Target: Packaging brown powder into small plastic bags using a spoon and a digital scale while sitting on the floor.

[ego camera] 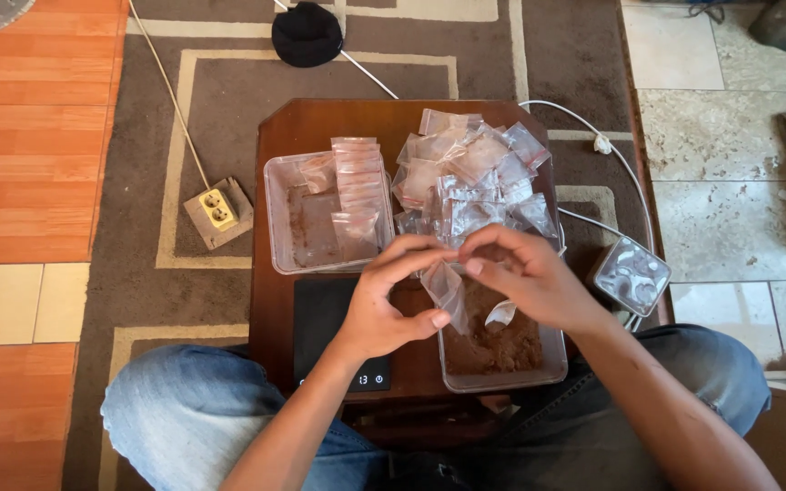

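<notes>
While both hands' grip pinches small clear bag (446, 286), left hand (391, 305), right hand (525, 273), empty bags heap (475, 177) behind

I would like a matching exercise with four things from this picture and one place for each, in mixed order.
Things:
1. small clear bag
2. brown powder
3. black scale
4. pile of empty bags

Places:
A. far side of the wooden table
B. under the left hand
C. between both hands
D. in the near clear tub

Pairs: 1-C, 2-D, 3-B, 4-A
</notes>
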